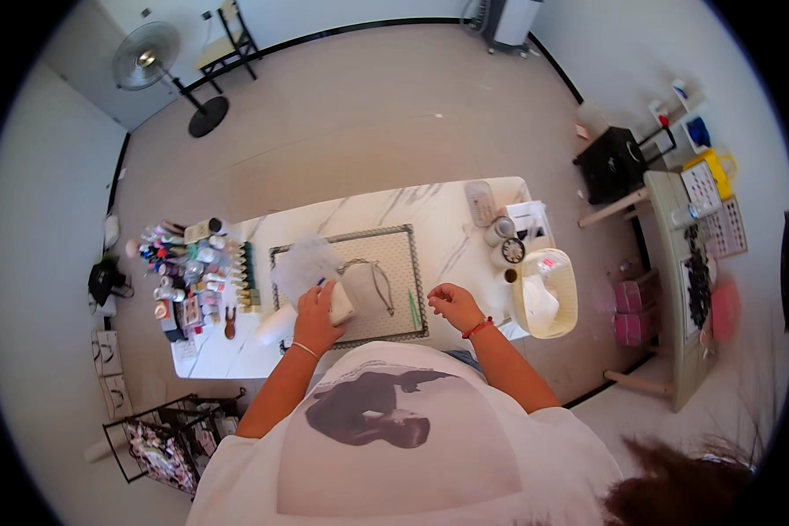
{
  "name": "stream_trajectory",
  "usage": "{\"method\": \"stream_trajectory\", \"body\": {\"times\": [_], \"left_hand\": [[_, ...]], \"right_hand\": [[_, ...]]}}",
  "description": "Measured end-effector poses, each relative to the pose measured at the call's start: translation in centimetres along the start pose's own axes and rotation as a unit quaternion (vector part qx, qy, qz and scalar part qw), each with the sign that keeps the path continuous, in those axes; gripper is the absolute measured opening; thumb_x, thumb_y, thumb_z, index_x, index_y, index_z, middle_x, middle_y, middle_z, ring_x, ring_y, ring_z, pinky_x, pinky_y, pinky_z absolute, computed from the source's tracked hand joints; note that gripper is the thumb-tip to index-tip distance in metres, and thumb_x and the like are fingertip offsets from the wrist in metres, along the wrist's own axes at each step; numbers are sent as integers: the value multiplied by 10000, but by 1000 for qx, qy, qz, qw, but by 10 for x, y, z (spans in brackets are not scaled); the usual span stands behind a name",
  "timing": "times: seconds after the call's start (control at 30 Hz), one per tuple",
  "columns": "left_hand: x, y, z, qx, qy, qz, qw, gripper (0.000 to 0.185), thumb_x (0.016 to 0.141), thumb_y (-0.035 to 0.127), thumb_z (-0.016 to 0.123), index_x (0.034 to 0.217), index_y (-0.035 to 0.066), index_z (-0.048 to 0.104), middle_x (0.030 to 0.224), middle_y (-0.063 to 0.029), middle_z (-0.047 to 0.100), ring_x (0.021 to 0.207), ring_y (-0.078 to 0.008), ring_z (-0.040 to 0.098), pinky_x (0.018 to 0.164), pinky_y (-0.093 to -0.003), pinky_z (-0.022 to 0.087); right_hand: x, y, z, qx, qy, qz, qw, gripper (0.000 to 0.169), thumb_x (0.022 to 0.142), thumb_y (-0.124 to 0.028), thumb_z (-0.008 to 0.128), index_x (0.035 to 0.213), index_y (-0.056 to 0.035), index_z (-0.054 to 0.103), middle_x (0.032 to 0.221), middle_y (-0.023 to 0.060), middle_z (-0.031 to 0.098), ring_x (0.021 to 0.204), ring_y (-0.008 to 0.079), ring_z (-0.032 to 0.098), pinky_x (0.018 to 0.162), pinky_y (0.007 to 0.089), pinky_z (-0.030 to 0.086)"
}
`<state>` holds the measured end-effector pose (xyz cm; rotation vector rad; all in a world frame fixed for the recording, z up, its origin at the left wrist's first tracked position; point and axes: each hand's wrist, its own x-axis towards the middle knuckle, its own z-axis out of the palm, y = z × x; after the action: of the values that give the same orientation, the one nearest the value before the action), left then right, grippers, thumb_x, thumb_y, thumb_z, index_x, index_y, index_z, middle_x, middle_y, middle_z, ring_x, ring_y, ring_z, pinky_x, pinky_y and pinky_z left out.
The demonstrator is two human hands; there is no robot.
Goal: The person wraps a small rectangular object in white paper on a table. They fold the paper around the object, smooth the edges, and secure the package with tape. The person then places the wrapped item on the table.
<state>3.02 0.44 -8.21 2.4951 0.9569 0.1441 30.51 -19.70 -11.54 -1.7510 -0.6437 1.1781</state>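
My left hand point(319, 315) grips a small white box-like block point(340, 304), its far part hidden under my fingers. Just beyond it lies a crumpled translucent plastic bag point(306, 266). A grey see-through pouch point(368, 289) with a dark curved edge rests on the dotted mat point(398, 253), which has a dark lace border. Green tweezers point(413, 309) lie near the mat's right side. Over the table to the right of the mat, my right hand point(459, 308) has loosely curled fingers, and nothing shows in them. Left of my left hand is a white roll point(276, 325).
Many bottles and cosmetics point(197, 269) crowd the marble-patterned table's point(381, 204) left end. On the right stand a cream basket point(565, 296), jars point(503, 230) and a clear case point(480, 204). A pedestal fan point(146, 59), a black suitcase point(608, 164) and a side table point(667, 329) stand farther off.
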Motion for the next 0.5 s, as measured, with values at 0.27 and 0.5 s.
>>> {"method": "stream_trajectory", "body": {"times": [0.27,0.5], "left_hand": [[-10,-12,-13,-351,43,-43,934,971,655,180,880,1485,58,392,1320,-181,538,1236,-351,533,1063,-435,433],[-17,19,-30,-244,122,65,960,972,637,191,903,1454,22,405,1373,-206,497,1271,-395,499,1097,-454,396]], "right_hand": [[12,-64,36,-9,-94,-71,993,362,957,-261,683,1216,-17,617,1031,80,703,873,153,663,761,307,559],[-17,-167,59,-35,-145,-54,987,380,942,-225,690,1222,-8,552,954,123,682,798,158,651,673,293,558]]}}
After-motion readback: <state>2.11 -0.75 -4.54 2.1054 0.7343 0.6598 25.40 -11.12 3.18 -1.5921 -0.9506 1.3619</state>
